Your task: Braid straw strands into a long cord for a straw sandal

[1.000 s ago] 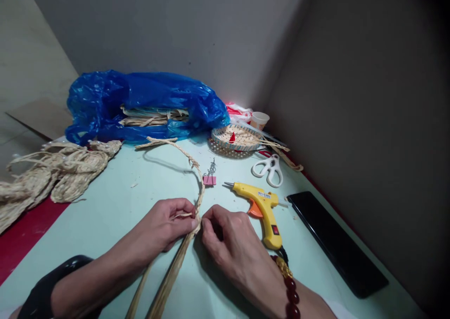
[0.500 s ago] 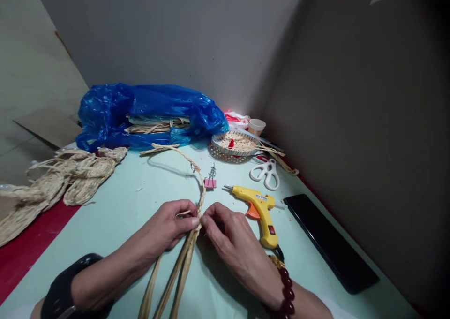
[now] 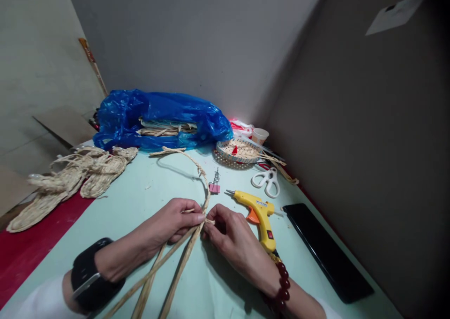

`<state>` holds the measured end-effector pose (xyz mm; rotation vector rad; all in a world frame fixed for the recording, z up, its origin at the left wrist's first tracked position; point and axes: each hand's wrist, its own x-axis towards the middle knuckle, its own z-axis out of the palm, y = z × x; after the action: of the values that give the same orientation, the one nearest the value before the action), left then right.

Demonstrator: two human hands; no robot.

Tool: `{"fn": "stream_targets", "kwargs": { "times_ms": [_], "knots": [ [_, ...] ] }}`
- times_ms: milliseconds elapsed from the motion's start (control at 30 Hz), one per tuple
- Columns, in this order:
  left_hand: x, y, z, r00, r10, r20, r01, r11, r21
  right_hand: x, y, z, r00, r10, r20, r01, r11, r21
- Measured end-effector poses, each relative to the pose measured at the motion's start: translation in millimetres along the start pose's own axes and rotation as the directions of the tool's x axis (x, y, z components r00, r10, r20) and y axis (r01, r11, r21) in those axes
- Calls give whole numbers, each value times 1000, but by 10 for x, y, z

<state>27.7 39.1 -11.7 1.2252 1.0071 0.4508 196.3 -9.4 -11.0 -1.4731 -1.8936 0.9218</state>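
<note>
A braided straw cord (image 3: pixel 198 169) curves across the pale green table (image 3: pixel 126 206) from the blue bag toward me. Its unbraided loose strands (image 3: pixel 165 272) fan out toward the near edge. My left hand (image 3: pixel 172 225) pinches the cord at the end of the braid, with a strand between thumb and fingers. My right hand (image 3: pixel 230 239) pinches a strand at the same spot, its fingertips touching the left hand's. A dark watch sits on my left wrist and a red bead bracelet on my right.
A yellow glue gun (image 3: pixel 258 213) lies just right of my right hand, a black phone (image 3: pixel 325 251) beyond it. White scissors (image 3: pixel 267 180), a pink binder clip (image 3: pixel 213 186), a woven tray (image 3: pixel 237 150), a paper cup (image 3: pixel 259 135), a blue plastic bag (image 3: pixel 158 117) and woven straw pieces (image 3: pixel 73 178) surround the space.
The view has tilted up and shifted right. The loose strands have spread further apart, and my right fingers have closed in on a strand beside the left fingertips.
</note>
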Motion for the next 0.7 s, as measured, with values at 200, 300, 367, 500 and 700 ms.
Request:
{"fn": "stream_targets", "kwargs": {
  "times_ms": [200, 300, 367, 500, 700],
  "knots": [
    [32, -79, 117, 977, 162, -141, -151, 984, 91, -12, -55, -118, 985, -86, -148, 54, 977, -205],
    [45, -121, 153, 958, 228, -172, -205, 968, 144, 49, -94, -85, 965, -156, -210, 94, 956, -280],
    [55, -143, 168, 948, 266, -176, -237, 957, 170, 105, -100, -18, 970, -196, -147, 134, 926, -353],
    [76, -169, 166, 933, 319, -165, -286, 938, 198, 168, -92, 62, 960, -264, -91, 199, 876, -440],
    [54, -156, 156, 939, 295, -176, -271, 951, 151, 114, -199, 76, 923, -370, -106, 352, 922, -160]
  ]
}}
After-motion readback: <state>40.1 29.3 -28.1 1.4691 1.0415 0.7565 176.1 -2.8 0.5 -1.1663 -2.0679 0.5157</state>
